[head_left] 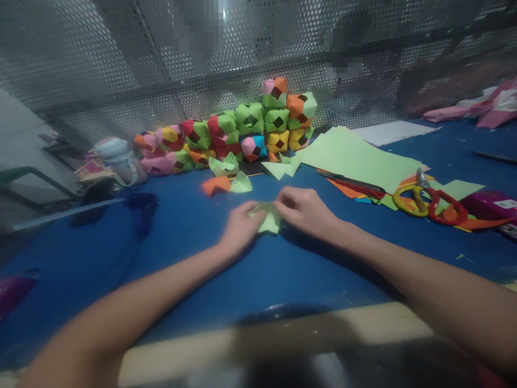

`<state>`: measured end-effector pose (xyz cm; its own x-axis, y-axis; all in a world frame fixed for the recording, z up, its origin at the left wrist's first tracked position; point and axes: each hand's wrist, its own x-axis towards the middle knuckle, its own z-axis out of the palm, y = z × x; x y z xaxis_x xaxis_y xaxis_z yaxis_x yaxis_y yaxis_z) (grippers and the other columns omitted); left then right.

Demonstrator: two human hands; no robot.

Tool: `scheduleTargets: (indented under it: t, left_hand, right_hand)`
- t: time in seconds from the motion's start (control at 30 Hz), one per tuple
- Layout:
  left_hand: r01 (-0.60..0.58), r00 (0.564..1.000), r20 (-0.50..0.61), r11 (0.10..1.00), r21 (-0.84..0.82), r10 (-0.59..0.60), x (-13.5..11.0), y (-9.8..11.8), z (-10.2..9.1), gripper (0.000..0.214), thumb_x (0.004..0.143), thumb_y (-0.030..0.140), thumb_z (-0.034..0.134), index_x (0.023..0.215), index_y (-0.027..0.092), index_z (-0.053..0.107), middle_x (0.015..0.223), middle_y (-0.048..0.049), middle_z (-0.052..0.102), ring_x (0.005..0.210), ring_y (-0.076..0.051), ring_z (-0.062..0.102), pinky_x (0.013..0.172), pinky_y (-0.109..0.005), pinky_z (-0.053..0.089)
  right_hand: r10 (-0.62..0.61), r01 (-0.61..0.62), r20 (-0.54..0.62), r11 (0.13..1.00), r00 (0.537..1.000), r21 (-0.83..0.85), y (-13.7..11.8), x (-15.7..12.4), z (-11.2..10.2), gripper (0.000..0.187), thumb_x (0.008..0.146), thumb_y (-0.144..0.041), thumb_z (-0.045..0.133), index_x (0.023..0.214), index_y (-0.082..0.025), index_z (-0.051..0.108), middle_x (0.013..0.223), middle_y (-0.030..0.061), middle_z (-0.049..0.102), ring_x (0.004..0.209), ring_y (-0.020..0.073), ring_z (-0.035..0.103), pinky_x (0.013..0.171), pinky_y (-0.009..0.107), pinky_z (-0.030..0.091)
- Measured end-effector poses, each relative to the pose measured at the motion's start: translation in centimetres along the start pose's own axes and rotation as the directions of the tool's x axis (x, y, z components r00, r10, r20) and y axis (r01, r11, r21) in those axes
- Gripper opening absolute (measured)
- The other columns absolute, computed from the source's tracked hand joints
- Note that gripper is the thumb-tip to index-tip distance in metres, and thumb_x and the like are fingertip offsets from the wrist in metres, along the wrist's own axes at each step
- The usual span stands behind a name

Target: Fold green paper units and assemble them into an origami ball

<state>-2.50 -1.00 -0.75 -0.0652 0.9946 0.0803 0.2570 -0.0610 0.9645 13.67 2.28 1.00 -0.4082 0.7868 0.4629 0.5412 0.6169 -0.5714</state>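
A small folded piece of light green paper (270,222) is held between both hands just above the blue table. My left hand (239,227) grips its left side, thumb on top. My right hand (304,211) pinches the upper right edge between thumb and bent fingers. Just beyond lie an orange folded paper piece (216,186) and a pale green folded one (241,183). Two more green folded pieces, one on the left (224,165) and one on the right (281,168), sit farther back.
Colourful folded paper cubes (250,117) are stacked along the perforated metal screen (234,43). On the right lie green paper sheets (355,153), a dark slim tool (353,183) and scissors with yellow and red handles (448,207). A bottle (117,156) stands at the left on the blue table (194,302).
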Motion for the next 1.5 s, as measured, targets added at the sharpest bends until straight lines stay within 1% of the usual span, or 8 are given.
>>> scheduleTargets:
  t: [0.33,0.4,0.5,0.67,0.77,0.9,1.13,1.5]
  left_hand:
    - [-0.015,1.0,0.003,1.0,-0.002,0.015,-0.2,0.3,0.1,0.021,0.071,0.031,0.063,0.084,0.014,0.067,0.073,-0.0027,0.063,0.062,-0.012,0.052,0.056,-0.024,0.039]
    - [-0.038,0.999,-0.004,0.999,0.038,0.038,-0.2,0.3,0.1,0.02,0.071,0.03,0.062,0.082,0.014,0.066,0.074,-0.0024,0.064,0.064,-0.012,0.052,0.058,-0.024,0.04]
    - [-0.054,0.998,-0.021,0.993,0.109,0.056,-0.3,0.4,0.1,0.015,0.071,0.026,0.06,0.079,0.015,0.066,0.076,-0.002,0.064,0.067,-0.013,0.053,0.06,-0.024,0.04]
    - [-0.032,0.998,-0.05,0.994,0.107,0.038,-0.3,0.5,0.2,0.021,0.07,0.023,0.06,0.088,0.015,0.062,0.08,-0.0021,0.063,0.066,-0.012,0.053,0.059,-0.023,0.039]
    - [-0.033,0.997,-0.06,0.992,0.122,0.04,-0.3,0.5,0.2,0.015,0.07,0.019,0.056,0.084,0.015,0.061,0.075,-0.0001,0.062,0.065,-0.012,0.052,0.059,-0.023,0.038]
    - [-0.052,0.991,-0.114,0.986,0.161,0.071,-0.5,0.8,0.1,0.008,0.066,0.015,0.054,0.073,0.015,0.058,0.07,0.0014,0.059,0.066,-0.012,0.051,0.06,-0.023,0.037]
    - [-0.066,0.99,-0.113,0.979,0.193,0.089,-0.6,1.1,0.2,0.004,0.065,0.018,0.056,0.065,0.017,0.053,0.062,0.0043,0.053,0.059,-0.01,0.045,0.054,-0.022,0.033]
    - [-0.056,0.992,-0.103,0.984,0.169,0.074,-0.6,1.0,0.2,0.005,0.066,0.019,0.058,0.065,0.017,0.054,0.063,0.0033,0.055,0.058,-0.011,0.047,0.054,-0.023,0.035]
  right_hand:
    - [0.034,-0.033,0.047,0.999,0.998,-0.011,-0.2,0.1,-0.1,0.01,0.076,-0.027,0.05,0.075,-0.017,0.053,0.072,0.002,0.056,0.063,0.0133,0.047,0.058,0.025,0.034]
    - [0.058,-0.06,0.093,0.998,0.994,0.016,-0.4,0.0,0.2,0.014,0.075,-0.029,0.052,0.08,-0.017,0.055,0.072,0.0015,0.056,0.062,0.0134,0.047,0.056,0.025,0.033]
    - [0.118,-0.131,0.155,0.988,0.981,0.08,-0.5,-0.1,0.8,0.008,0.074,-0.024,0.049,0.074,-0.017,0.053,0.063,-0.0007,0.053,0.058,0.0123,0.045,0.053,0.024,0.032]
    - [0.203,-0.213,0.092,0.969,0.975,0.122,-0.6,-0.2,1.3,0.007,0.07,-0.017,0.049,0.063,-0.018,0.049,0.057,-0.0025,0.049,0.056,0.0118,0.043,0.052,0.024,0.03]
    - [0.239,-0.248,0.069,0.952,0.968,0.18,-0.9,-0.3,1.5,0.008,0.068,-0.018,0.051,0.061,-0.019,0.048,0.055,-0.0041,0.046,0.054,0.011,0.041,0.051,0.024,0.029]
    - [0.22,-0.229,0.063,0.939,0.973,0.255,-1.3,-0.6,1.9,0.01,0.07,-0.022,0.052,0.061,-0.019,0.048,0.055,-0.0044,0.047,0.054,0.0106,0.041,0.052,0.023,0.031]
    - [0.208,-0.223,0.084,0.938,0.974,0.264,-1.5,-0.7,1.8,0.008,0.072,-0.021,0.05,0.068,-0.017,0.055,0.058,-0.0027,0.053,0.055,0.011,0.045,0.053,0.023,0.032]
    - [0.172,-0.17,0.018,0.95,0.985,0.261,-1.2,-0.8,2.2,0.01,0.072,-0.021,0.05,0.063,-0.018,0.054,0.055,-0.0029,0.051,0.054,0.0109,0.043,0.053,0.023,0.032]
